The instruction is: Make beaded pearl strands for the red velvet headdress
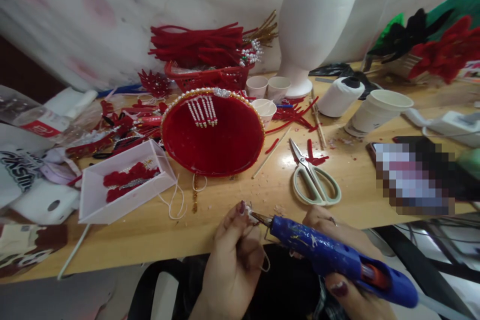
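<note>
My right hand (337, 240) is wrapped round a blue hot glue gun (318, 245), a glue stick showing at its back end. Its nozzle points left and meets a small whitish piece (250, 215) pinched in the fingertips of my left hand (236, 255). That piece is too small to name; a thin pale cord (267, 260) hangs near those fingers. Beyond my hands stands a red velvet headpiece (213, 145), edged with pearls and gold trim, with short bead strands hanging at its upper part. White-handled scissors (315, 182) lie open on the table.
Left of the headpiece sits a white box (123, 200) with red velvet pieces. Behind are a red basket (210, 77), paper cups (257, 85) and a white foam head (315, 20). On the right are a thread spool (341, 95), a larger cup (378, 112) and a phone (412, 175).
</note>
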Available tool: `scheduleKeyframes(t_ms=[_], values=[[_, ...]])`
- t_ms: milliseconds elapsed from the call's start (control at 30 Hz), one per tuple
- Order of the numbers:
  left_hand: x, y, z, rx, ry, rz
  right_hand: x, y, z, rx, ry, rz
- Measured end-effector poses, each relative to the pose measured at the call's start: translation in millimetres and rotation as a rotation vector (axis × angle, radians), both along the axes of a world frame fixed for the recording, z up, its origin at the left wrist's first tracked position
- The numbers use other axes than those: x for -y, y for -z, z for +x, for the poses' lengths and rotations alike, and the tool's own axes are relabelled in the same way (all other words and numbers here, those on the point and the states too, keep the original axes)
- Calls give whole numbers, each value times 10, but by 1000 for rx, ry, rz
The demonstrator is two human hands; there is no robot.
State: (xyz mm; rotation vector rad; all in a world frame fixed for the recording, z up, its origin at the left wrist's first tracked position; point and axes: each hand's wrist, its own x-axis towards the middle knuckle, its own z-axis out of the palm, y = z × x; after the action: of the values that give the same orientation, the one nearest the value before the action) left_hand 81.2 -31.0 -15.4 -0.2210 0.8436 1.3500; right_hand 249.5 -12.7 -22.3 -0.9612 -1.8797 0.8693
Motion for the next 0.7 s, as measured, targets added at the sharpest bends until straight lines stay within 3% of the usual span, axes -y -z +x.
scheduleKeyframes(t_ms=[167, 300, 433, 700], values=[[36, 97, 18, -616, -155, 147, -9, -5, 7, -1, -2, 32], [85, 106, 60, -1085, -342, 146, 5, 5, 69, 52, 5, 16], [132, 70, 104, -1255, -416, 192, 30, 17, 102, 76, 31, 20], [205, 102, 97, -1387, -439, 240, 30, -44, 40, 123, 50, 72]])
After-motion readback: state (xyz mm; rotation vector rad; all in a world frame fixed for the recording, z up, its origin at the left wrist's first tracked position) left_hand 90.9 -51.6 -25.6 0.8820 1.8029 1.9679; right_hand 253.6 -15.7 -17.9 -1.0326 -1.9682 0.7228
